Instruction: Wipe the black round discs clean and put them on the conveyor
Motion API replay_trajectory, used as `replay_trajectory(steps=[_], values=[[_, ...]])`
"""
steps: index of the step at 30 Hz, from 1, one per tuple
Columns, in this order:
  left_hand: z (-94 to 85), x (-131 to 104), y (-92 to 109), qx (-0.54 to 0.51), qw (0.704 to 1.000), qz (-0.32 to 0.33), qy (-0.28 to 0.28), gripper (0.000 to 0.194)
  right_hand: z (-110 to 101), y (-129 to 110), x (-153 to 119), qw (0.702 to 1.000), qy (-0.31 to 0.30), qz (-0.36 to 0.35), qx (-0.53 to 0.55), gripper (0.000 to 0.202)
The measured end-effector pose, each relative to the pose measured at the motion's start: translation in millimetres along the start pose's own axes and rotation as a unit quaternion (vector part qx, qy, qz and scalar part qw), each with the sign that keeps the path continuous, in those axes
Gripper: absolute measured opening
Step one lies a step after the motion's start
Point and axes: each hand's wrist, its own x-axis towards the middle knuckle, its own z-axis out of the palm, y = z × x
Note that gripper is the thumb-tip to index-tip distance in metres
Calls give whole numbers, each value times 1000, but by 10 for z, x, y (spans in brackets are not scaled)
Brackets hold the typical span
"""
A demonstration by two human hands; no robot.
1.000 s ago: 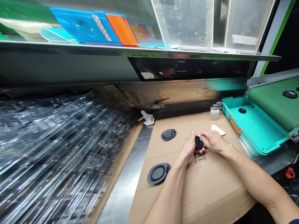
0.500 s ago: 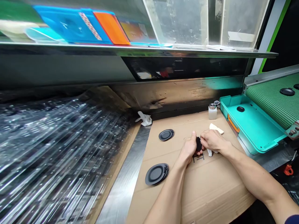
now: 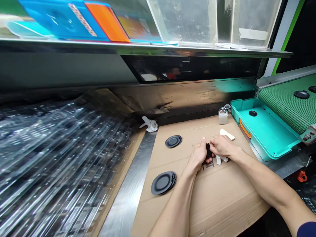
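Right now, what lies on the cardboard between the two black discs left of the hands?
Nothing: the head view shows bare cardboard between the far black disc and the near stack of black discs.

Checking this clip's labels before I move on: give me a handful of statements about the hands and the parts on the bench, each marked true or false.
1. Both hands meet on a small black part over the cardboard sheet. True.
2. The right hand has a white cloth under it. True.
3. The left hand rests on the stack of black discs. False: the stack lies apart from it, nearer the camera and to the left.
4. The teal tray holds nothing. False: one small black part lies in it.
5. A small white bottle stands beside the tray. True.
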Motion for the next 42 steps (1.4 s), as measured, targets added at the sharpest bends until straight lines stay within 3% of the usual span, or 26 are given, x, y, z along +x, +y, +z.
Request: replay_trajectory(steps=[8, 14, 19, 23, 27, 30, 32, 35, 39, 42], values=[[1, 17, 0, 25, 1000, -4, 16, 73, 19, -13, 22, 999, 22, -26, -24, 14], [16, 6, -4, 18, 1000, 3, 23, 75, -2, -38, 24, 1000, -14, 15, -23, 15], [32, -6, 8, 49, 998, 9, 33, 75, 10, -45, 45, 1000, 16, -4, -19, 16], [35, -21, 28, 54, 998, 10, 35, 76, -20, -51, 35, 999, -16, 29, -23, 15], [38, -42, 42, 60, 998, 7, 31, 75, -24, -29, 41, 1000, 3, 10, 2, 18], [50, -38, 33, 53, 998, 4, 26, 71, -3, -11, 54, 999, -7, 43, 18, 15], [45, -21, 41, 13, 999, -15, 35, 67, 1, 7, 47, 997, -9, 66, 37, 14], [-34, 18, 118, -141, 986, -81, 44, 59, -31, 87, 4, 993, 17, 72, 91, 16], [-252, 51, 263, -353, 917, -183, 4, 54, -145, 263, -69, 986, 47, 84, 133, 14], [-372, 55, 303, -428, 879, -208, -18, 52, -223, 347, -100, 985, -8, 99, 144, 11]])
